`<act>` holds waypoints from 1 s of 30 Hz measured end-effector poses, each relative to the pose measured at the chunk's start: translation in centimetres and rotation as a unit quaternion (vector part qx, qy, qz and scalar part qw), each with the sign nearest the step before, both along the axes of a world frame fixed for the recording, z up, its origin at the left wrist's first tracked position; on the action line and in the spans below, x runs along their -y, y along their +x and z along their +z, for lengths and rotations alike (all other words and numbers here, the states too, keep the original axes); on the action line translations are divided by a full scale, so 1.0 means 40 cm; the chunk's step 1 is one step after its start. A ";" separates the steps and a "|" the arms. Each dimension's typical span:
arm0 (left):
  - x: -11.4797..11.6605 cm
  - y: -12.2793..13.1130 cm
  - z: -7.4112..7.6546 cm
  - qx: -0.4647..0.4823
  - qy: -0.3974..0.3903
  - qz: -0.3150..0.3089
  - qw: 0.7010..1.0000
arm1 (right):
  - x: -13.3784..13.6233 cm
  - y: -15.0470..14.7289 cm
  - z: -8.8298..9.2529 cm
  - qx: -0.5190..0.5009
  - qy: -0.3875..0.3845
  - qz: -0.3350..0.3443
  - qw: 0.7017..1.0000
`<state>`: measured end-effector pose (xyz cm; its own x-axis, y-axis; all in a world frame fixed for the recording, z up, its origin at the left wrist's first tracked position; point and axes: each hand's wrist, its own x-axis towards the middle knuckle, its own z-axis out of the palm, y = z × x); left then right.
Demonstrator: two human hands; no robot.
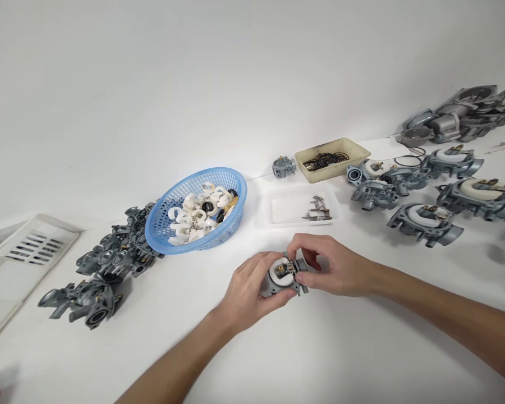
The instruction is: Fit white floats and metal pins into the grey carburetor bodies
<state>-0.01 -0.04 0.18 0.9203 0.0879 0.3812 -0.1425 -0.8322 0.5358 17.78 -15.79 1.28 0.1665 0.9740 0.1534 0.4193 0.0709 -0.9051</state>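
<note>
**Float being seated on a carburetor body, both hands at work**

Nearest the camera, the left hand [247,289] cups a grey carburetor body [287,277] low over the white counter [320,348], fingers curled under and around its side so that its open face points up. The right hand [326,266] comes in from the other side, thumb and forefinger pinched at the top edge of the body, where a white float [278,271] with a small brass piece sits in the casting. Both hands are clenched on the same part; neither is free. By the look of it, the step in hand is fitting the float onto its hinge, and the next move would call for a fine pinch and a steady supporting hand, since the brass piece is small and partly hidden by the fingertips.

Just beyond the hands lies a shallow clear tray [297,209] holding a few small metal pins or clips at its right end. To its left stands a blue plastic basket [197,209], filled with white floats and a couple of dark rings. Left of the basket is a loose heap of bare carburetor bodies [105,266], and further left a white vented tray [29,249], its contents out of view.

Further back, a beige box [331,157] holds black rubber rings, with a single small carburetor [283,166] beside it. To the right, fitted carburetors [425,221] with white floats lie in a group, and a pile of metal bowls [458,115] sits against the wall.
</note>
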 end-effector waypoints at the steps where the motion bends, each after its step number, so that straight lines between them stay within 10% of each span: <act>1: 0.000 0.000 0.000 0.000 0.001 0.000 1.000 | 0.000 0.000 0.000 0.001 0.001 0.000 1.000; 30: -0.011 -0.006 -0.010 -0.037 -0.032 0.001 0.999 | 0.005 -0.001 0.020 0.058 -0.046 0.002 0.997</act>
<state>-0.26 0.40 -0.23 0.9455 0.1117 0.3060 -0.0991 -0.7962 0.5969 17.73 -15.99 2.09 0.1484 0.9856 0.0817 0.5216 -0.0078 -0.8532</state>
